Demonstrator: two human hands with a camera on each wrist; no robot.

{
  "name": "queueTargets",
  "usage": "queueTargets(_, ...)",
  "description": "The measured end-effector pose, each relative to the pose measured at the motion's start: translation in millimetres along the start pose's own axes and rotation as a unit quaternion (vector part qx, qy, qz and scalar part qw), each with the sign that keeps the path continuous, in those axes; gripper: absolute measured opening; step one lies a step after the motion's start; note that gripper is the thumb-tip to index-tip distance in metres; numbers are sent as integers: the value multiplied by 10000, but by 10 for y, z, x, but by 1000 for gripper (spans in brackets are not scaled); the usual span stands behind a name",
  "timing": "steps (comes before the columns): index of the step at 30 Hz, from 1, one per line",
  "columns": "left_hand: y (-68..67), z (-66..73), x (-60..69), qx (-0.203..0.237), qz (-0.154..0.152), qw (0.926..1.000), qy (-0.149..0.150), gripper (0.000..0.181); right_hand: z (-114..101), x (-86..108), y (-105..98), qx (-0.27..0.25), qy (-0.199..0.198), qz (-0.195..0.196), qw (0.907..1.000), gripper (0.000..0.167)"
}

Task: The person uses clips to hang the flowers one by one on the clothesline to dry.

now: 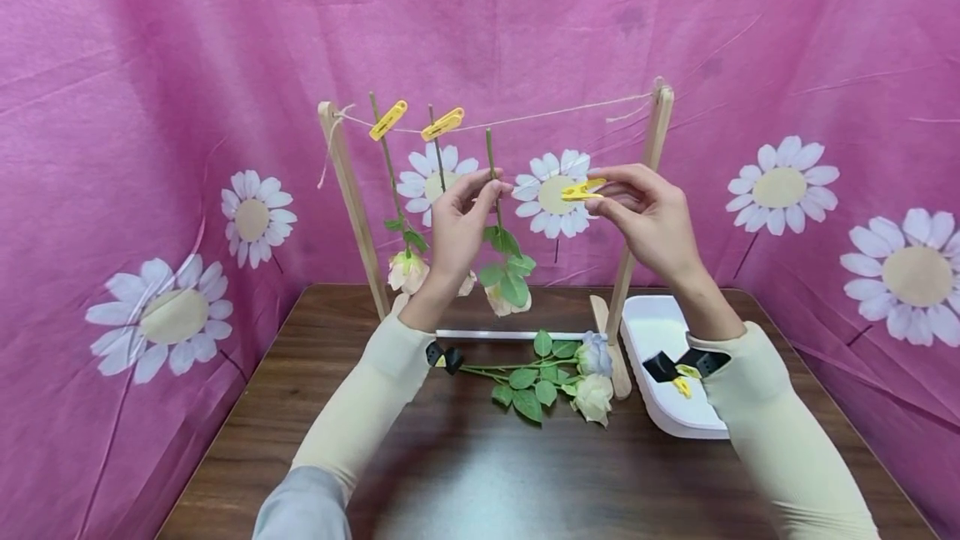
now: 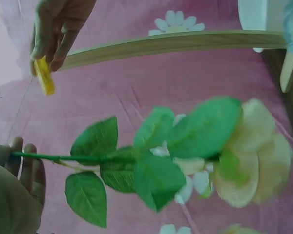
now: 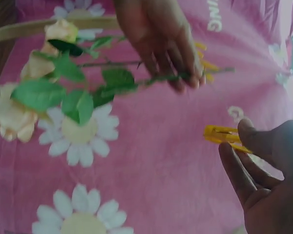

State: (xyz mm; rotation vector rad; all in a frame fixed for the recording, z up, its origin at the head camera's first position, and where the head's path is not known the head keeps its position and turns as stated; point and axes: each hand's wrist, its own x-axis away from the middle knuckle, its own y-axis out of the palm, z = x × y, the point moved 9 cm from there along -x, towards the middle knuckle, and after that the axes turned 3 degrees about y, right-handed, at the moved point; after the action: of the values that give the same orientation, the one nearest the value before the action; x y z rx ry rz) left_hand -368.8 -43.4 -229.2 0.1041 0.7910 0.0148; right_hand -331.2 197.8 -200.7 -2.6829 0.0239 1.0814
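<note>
My left hand (image 1: 463,219) pinches the green stem of a pale rose (image 1: 508,298) that hangs head down, its stem end rising just above the string (image 1: 555,111). In my right hand (image 1: 651,211) a yellow clothespin (image 1: 582,190) is held between thumb and fingers, to the right of the stem and below the string. Two yellow clothespins, one at the left (image 1: 388,120) and one beside it (image 1: 442,124), grip the stems of two other upside-down roses on the string. The left wrist view shows the held rose's leaves (image 2: 156,180) and its bloom (image 2: 254,156).
Wooden posts stand left (image 1: 352,207) and right (image 1: 651,136), joined low by a white rod (image 1: 517,335). A blue rose (image 1: 594,354) and a cream rose (image 1: 593,398) lie on the table (image 1: 450,473). At the right, a white tray (image 1: 660,415) holds yellow clothespins (image 1: 682,387).
</note>
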Motion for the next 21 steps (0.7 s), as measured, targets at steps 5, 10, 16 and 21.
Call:
queueTargets(5,51,12,-112,329,112,9994,-59,24,-205,-181,155,-10,-70,165,9998,26)
queueTargets(10,87,31,-189,379,189,9991,-37,25,-379,-392,271,-209,-266,476,9983,20)
queueTargets(16,72,38,-276,264,385,9989,-8,26,-484,-631,375,-491,-174,817,9953,12)
queueTargets(21,61,-1,-324,368,565,9976,-138,27,-444,-793,469,-960,418,1067,9888,8)
